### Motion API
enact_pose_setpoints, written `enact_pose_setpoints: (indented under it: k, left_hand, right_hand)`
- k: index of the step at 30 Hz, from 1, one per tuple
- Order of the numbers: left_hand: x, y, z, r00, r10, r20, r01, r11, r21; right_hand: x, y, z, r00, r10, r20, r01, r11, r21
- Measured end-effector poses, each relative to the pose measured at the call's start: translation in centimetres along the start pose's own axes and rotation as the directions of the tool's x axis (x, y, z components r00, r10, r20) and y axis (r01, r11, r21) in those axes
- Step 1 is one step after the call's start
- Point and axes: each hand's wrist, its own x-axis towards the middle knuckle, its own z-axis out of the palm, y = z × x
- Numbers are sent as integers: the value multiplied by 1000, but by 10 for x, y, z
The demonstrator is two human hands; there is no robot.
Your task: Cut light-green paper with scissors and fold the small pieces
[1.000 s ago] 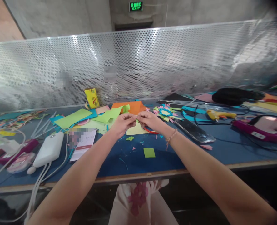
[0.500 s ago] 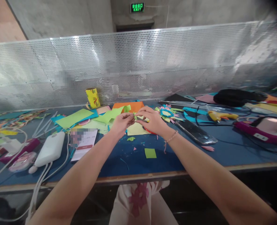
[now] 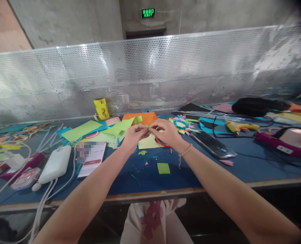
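Observation:
Between the fingertips of both hands is a small green paper piece [image 3: 147, 126]. My left hand [image 3: 135, 135] pinches its left side, and my right hand [image 3: 167, 132] pinches its right side with the fingers bent. Red-orange handles [image 3: 162, 143] show partly beneath my right hand. A pale yellow sheet [image 3: 149, 142] lies under the hands. Nearer the table edge are a small folded green piece [image 3: 142, 153] and a green square [image 3: 163, 168]. Just right of my right hand sits a blue and pink paper flower [image 3: 181, 122].
Left on the blue table [image 3: 150, 183] lie a lit phone [image 3: 93, 161], a white power bank [image 3: 55, 164] with cables, and green sheets [image 3: 82, 130]. On the right are a dark phone [image 3: 213, 145], a yellow glue gun [image 3: 242, 127] and a purple case [image 3: 280, 142]. A perforated screen [image 3: 145, 74] stands behind.
The fingers of my right hand have drawn closer together on the green piece, with the tips lower. The whole view has shifted slightly.

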Motion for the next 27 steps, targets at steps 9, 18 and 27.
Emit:
enact_pose_setpoints:
  k: [9,18,27]
  left_hand:
    - [-1,-3,2,999,-3,37,5,998,-66]
    - [-2,-2,4,999,42,-30,-43,999,-19]
    - [-4,1,5,999,30,-41,-28,998,54]
  right_hand:
    - [3,0,4,988,151,-23,-148,984,99]
    - [1,-1,13,971,218,-101,-200,967,160]
    - [-1,2,15,976,171,-134,-160,983,88]
